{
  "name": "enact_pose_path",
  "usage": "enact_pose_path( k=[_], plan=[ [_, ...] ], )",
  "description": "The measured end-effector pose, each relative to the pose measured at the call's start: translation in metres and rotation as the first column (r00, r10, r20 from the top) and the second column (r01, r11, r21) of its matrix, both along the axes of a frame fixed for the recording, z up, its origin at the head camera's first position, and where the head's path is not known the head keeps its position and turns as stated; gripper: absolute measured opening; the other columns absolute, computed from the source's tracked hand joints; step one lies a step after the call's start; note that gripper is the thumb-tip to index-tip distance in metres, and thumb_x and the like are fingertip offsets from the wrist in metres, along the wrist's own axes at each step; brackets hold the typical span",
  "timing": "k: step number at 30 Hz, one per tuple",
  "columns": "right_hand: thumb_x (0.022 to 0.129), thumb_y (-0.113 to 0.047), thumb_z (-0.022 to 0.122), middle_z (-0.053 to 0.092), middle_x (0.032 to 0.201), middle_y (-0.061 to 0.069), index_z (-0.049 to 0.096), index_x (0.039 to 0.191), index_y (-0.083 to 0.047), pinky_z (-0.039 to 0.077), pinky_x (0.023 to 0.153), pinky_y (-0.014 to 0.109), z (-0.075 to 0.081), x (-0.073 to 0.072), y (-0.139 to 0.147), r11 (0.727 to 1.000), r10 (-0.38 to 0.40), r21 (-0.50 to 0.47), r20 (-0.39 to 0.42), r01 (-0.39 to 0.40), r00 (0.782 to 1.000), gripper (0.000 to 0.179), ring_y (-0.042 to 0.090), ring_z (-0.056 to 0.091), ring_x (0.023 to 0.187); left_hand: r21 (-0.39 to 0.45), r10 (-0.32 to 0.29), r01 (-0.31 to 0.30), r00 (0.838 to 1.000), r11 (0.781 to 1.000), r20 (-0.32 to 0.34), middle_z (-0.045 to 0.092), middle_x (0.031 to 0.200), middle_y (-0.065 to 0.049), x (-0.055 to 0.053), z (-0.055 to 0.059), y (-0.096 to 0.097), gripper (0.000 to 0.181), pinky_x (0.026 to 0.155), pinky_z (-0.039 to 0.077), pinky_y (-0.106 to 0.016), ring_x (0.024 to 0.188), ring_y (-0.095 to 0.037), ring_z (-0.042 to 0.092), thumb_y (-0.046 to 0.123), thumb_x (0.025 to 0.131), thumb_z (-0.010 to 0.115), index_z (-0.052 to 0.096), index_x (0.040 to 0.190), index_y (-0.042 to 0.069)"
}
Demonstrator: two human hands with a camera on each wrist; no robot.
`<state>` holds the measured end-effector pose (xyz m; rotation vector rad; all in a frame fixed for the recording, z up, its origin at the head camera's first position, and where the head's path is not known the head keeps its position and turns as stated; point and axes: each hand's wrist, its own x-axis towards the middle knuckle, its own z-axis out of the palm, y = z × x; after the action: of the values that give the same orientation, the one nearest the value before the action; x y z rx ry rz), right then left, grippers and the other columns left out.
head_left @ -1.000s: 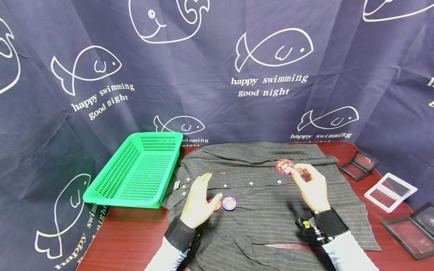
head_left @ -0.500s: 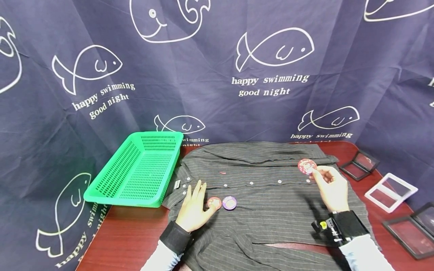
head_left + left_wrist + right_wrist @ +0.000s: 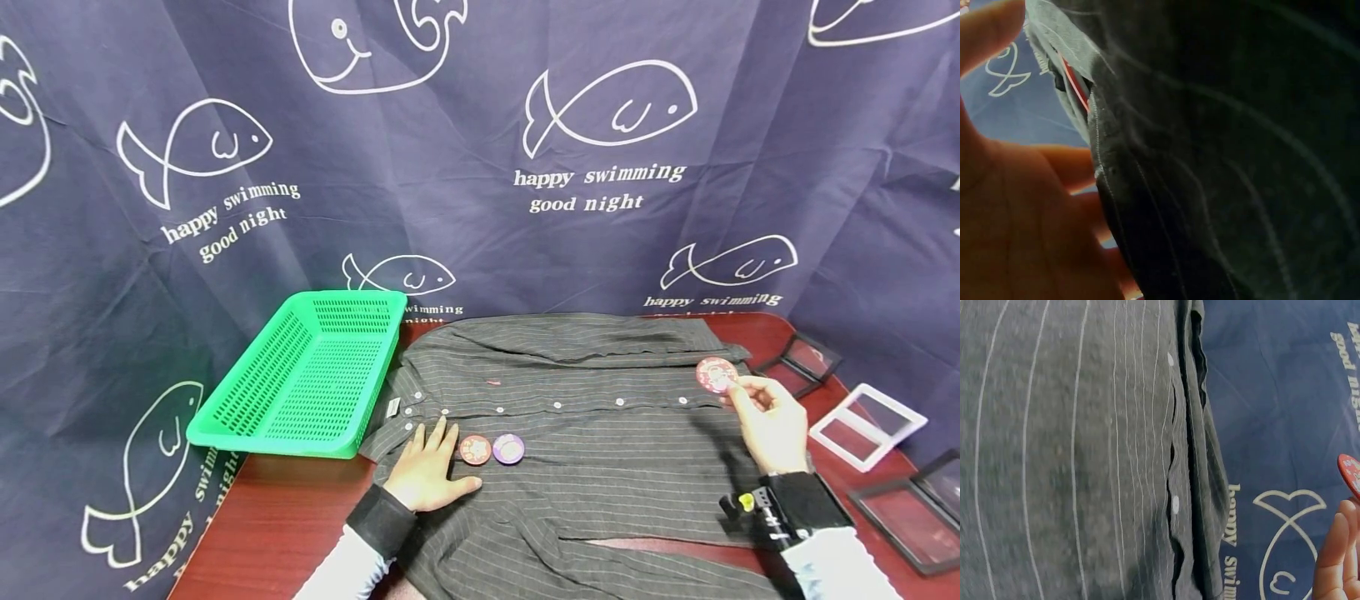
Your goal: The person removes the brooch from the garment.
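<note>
My right hand pinches a round red badge between thumb and fingers, over the hem end of a dark grey pinstriped shirt. In the right wrist view, part of the red badge shows at the right edge above my fingertips. My left hand rests on the shirt near the collar, fingers spread. Just right of its fingers lie a second red badge and a purple badge, side by side on the shirt. White buttons run along the shirt's front.
A green plastic basket stands at the left on the reddish table. Along the right side lie a white frame, a black frame and another dark frame. A blue fish-print curtain hangs behind.
My right hand has carried the red badge rightward toward the shirt's hem. The left hand has drawn back slightly left and settled flat, uncovering the other red badge.
</note>
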<state>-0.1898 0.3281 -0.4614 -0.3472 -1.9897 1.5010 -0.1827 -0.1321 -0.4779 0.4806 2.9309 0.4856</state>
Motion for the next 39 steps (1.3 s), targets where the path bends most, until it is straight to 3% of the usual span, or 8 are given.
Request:
enact_pose_path(
  k=[8,14,19,24,29,39],
  plan=[
    [0.093,-0.004,0.06,0.064,0.062,-0.025,0.064,0.087,-0.019,0.05,0.057,0.007,0.001,0.001,0.02,0.999,-0.016,-0.045,0.08,0.019,0.997,0.016,-0.009,0.063,0.055,-0.068,-0.023,0.027,0.998,0.997,0.052,0.034,0.156,-0.019,0.003,0.006,0.001,0.095,0.109,0.031,-0.065,0.142,-0.051,0.029,0.059,0.075,0.07,0.041,0.147,0.003],
    [0.09,0.002,0.058,0.066,0.06,-0.02,0.065,0.081,-0.019,0.05,0.053,0.009,0.004,-0.001,0.03,0.981,-0.02,-0.192,0.049,0.029,0.999,0.025,-0.006,0.064,0.052,-0.097,-0.024,0.031,0.997,0.995,0.067,0.033,0.157,-0.018,0.003,0.005,0.002,0.097,0.109,0.031,-0.064,0.143,-0.05,0.028,0.06,0.075,0.071,0.04,0.148,0.004],
    [0.089,0.007,0.057,0.068,0.061,-0.014,0.067,0.078,-0.016,0.051,0.051,0.011,0.003,-0.005,0.037,0.935,-0.001,-0.355,-0.025,-0.008,1.0,0.027,-0.002,0.065,0.05,-0.111,-0.017,0.024,0.998,0.994,0.059,0.034,0.157,-0.018,0.001,0.003,0.002,0.097,0.109,0.031,-0.064,0.142,-0.05,0.029,0.062,0.075,0.071,0.041,0.148,0.005],
    [0.091,0.005,0.056,0.069,0.059,-0.011,0.068,0.077,-0.016,0.051,0.05,0.012,-0.001,-0.01,0.05,0.898,0.021,-0.438,-0.05,-0.041,0.999,0.028,0.0,0.066,0.05,-0.118,-0.019,0.026,0.998,0.993,0.06,0.034,0.157,-0.017,0.0,0.0,0.002,0.097,0.109,0.031,-0.064,0.142,-0.05,0.03,0.062,0.075,0.07,0.041,0.148,0.006],
    [0.092,0.001,0.054,0.069,0.058,-0.011,0.069,0.073,-0.02,0.051,0.05,0.012,-0.002,-0.011,0.062,0.878,0.062,-0.475,-0.029,-0.068,0.998,0.032,-0.001,0.065,0.05,-0.115,-0.022,0.029,0.998,0.993,0.06,0.035,0.156,-0.018,0.0,0.001,0.002,0.097,0.109,0.032,-0.064,0.142,-0.05,0.03,0.061,0.075,0.071,0.041,0.148,0.005],
    [0.093,0.003,0.051,0.068,0.054,-0.002,0.07,0.066,-0.016,0.053,0.049,0.017,0.001,-0.016,0.081,0.788,0.072,-0.612,-0.006,-0.061,0.997,0.038,0.006,0.067,0.048,-0.117,-0.028,0.034,0.998,0.993,0.05,0.036,0.155,-0.02,0.002,0.004,0.002,0.097,0.108,0.034,-0.065,0.14,-0.051,0.032,0.06,0.074,0.072,0.042,0.147,0.003]
  ],
)
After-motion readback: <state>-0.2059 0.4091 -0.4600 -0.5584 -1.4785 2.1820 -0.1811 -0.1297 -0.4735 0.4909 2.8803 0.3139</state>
